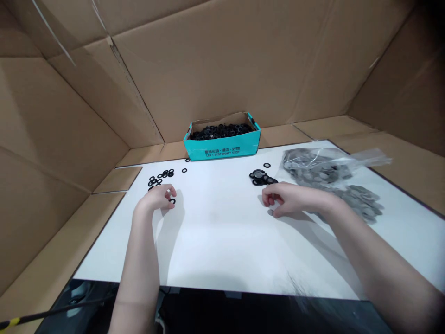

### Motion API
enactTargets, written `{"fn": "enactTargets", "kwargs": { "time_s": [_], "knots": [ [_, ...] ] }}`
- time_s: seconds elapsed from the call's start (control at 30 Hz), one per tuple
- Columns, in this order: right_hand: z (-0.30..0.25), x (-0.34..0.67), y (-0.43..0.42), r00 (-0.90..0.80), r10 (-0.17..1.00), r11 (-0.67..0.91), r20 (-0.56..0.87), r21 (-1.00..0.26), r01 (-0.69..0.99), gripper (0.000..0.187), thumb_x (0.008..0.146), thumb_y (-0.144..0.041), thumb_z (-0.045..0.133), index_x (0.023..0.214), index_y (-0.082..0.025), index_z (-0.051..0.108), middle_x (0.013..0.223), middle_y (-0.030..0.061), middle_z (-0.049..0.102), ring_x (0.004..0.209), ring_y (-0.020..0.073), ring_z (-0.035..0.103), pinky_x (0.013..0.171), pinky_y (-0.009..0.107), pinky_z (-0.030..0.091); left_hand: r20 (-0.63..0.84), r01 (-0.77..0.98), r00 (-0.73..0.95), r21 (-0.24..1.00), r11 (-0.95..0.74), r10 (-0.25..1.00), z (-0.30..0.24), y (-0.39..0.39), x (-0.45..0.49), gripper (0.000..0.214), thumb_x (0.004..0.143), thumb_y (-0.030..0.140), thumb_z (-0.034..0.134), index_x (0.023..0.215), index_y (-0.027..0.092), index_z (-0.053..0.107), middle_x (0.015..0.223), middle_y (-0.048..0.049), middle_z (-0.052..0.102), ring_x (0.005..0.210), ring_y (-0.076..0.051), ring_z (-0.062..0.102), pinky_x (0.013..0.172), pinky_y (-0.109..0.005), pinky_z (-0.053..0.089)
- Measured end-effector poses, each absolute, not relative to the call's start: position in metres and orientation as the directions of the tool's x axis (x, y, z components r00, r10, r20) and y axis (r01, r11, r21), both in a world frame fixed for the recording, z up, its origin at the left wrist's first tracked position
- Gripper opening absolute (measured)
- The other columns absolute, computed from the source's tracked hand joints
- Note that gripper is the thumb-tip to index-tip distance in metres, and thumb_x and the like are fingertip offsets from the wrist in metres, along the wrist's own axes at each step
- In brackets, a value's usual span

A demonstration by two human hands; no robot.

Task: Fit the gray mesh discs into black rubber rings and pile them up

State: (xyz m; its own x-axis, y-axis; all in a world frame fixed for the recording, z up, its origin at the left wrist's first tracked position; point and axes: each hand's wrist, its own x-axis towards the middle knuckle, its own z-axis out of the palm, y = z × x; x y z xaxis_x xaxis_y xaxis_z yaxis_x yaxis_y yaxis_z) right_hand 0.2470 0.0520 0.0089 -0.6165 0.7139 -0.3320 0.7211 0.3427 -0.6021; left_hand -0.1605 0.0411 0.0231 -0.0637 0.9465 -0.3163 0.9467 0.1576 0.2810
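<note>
My left hand point(159, 196) is closed, its thumb and fingers at a small black ring point(172, 201). Loose black rings point(165, 173) lie on the white tabletop just beyond that hand. On the right, my right hand point(283, 197) has its fingers curled, with a small grey disc point(270, 212) at the thumb tip. Close beyond those fingers lies a cluster of black rings with grey discs in them point(259, 175). Grey discs point(361, 202) are heaped beside my right forearm, partly hidden by it.
A turquoise open box point(222, 146) filled with black rings stands at the back of the white tabletop point(215, 241). A clear plastic bag point(316, 164) of grey discs lies at the right. Cardboard walls point(225, 69) enclose the back and sides. Single rings lie near the box.
</note>
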Motion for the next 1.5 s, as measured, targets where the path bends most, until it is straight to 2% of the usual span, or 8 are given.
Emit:
{"fn": "enactTargets", "kwargs": {
  "time_s": [0.37, 0.63, 0.9, 1.13, 1.27, 1.5],
  "knots": [
    [0.004, 0.245, 0.053, -0.652, 0.677, 0.362, -0.342, -0.617, 0.699, 0.012, 0.057, -0.016, 0.062, 0.069, -0.019, 0.061, 0.077, 0.0013, 0.059, 0.073, 0.0163, 0.052, 0.065, 0.026, 0.038, -0.298, 0.954, -0.057, 0.265, 0.140, 0.953, 0.023, 0.041, -0.150, 0.031, 0.055, 0.027, 0.069, 0.085, 0.021, 0.065, 0.083, -0.0010, 0.063, 0.077, -0.019, 0.062, 0.065, -0.026, 0.044],
    [0.016, 0.241, 0.049, -0.660, 0.675, 0.348, -0.329, -0.648, 0.678, 0.015, 0.058, -0.019, 0.065, 0.070, -0.020, 0.055, 0.071, -0.0015, 0.054, 0.071, 0.0153, 0.050, 0.063, 0.025, 0.037, -0.290, 0.952, -0.045, 0.278, 0.129, 0.956, 0.025, 0.040, -0.147, 0.031, 0.055, 0.024, 0.067, 0.085, 0.021, 0.064, 0.081, -0.0006, 0.064, 0.075, -0.018, 0.062, 0.063, -0.025, 0.044],
    [0.008, 0.241, 0.052, -0.661, 0.685, 0.372, -0.307, -0.632, 0.680, 0.010, 0.059, -0.023, 0.064, 0.069, -0.019, 0.062, 0.074, 0.0005, 0.058, 0.072, 0.0164, 0.053, 0.064, 0.027, 0.039, -0.290, 0.949, -0.047, 0.287, 0.134, 0.956, 0.025, 0.040, -0.145, 0.031, 0.054, 0.022, 0.066, 0.085, 0.021, 0.064, 0.082, -0.0014, 0.064, 0.076, -0.019, 0.062, 0.064, -0.026, 0.044],
    [0.009, 0.243, 0.053, -0.668, 0.666, 0.360, -0.332, -0.641, 0.678, 0.008, 0.060, -0.023, 0.061, 0.066, -0.018, 0.063, 0.072, 0.0010, 0.062, 0.069, 0.0156, 0.054, 0.064, 0.026, 0.039, -0.288, 0.943, -0.026, 0.310, 0.119, 0.957, 0.025, 0.040, -0.141, 0.031, 0.059, 0.036, 0.065, 0.086, 0.021, 0.064, 0.080, -0.0009, 0.063, 0.075, -0.019, 0.061, 0.064, -0.027, 0.043],
    [0.010, 0.253, 0.054, -0.606, 0.712, 0.338, -0.354, -0.583, 0.739, 0.008, 0.057, -0.021, 0.061, 0.064, -0.019, 0.060, 0.066, -0.0010, 0.058, 0.066, 0.0154, 0.053, 0.060, 0.026, 0.037, -0.288, 0.942, -0.021, 0.315, 0.115, 0.957, 0.024, 0.040, -0.141, 0.031, 0.058, 0.035, 0.066, 0.085, 0.021, 0.064, 0.078, -0.0004, 0.063, 0.073, -0.018, 0.060, 0.062, -0.026, 0.043],
    [0.010, 0.297, 0.053, -0.424, 0.828, 0.287, -0.367, -0.372, 0.883, 0.015, 0.053, -0.012, 0.061, 0.061, -0.021, 0.053, 0.065, 0.0000, 0.055, 0.061, 0.0160, 0.049, 0.055, 0.029, 0.030, -0.282, 0.945, -0.015, 0.310, 0.106, 0.959, 0.022, 0.041, -0.142, 0.030, 0.058, 0.035, 0.066, 0.085, 0.021, 0.065, 0.082, -0.0014, 0.065, 0.076, -0.019, 0.062, 0.064, -0.026, 0.044]
  ]
}}
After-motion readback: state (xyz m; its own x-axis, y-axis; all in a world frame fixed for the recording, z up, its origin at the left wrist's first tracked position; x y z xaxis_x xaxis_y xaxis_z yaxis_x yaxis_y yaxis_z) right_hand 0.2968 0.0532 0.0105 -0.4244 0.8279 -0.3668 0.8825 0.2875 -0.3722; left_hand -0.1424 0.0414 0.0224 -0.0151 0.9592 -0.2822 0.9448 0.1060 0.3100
